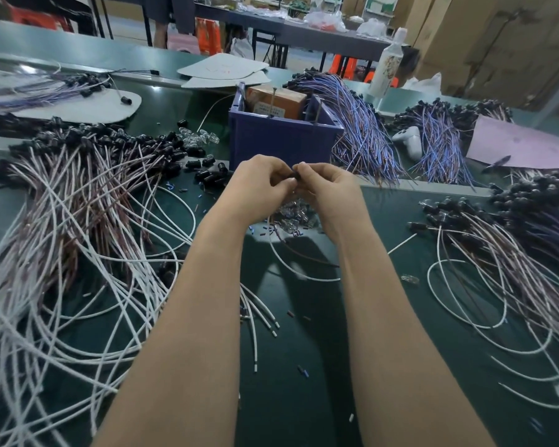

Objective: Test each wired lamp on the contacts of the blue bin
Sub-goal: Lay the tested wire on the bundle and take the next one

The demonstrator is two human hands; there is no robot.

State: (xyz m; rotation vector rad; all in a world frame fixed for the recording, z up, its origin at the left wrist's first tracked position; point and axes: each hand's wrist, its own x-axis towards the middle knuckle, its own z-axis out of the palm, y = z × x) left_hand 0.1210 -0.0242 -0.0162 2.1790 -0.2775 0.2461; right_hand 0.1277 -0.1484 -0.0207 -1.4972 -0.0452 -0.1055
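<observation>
The blue bin (283, 138) stands at the table's middle, with a brown box inside and thin metal pins rising from its rim. Just in front of it my left hand (259, 185) and my right hand (328, 191) meet, fingertips pinched together on one small black lamp socket (293, 175). Its white and brown wires (299, 269) hang down and loop over the green table between my forearms. A small heap of clear glass bulbs (292, 217) lies under my hands, partly hidden.
Piles of white-and-brown wired lamps (78, 195) cover the left and right (504, 253). Blue-wired bundles (362, 133) lie beside the bin. Loose black sockets (207, 175), a white controller (409, 140), a white bottle (388, 62), pink card (523, 143) and cardboard boxes surround.
</observation>
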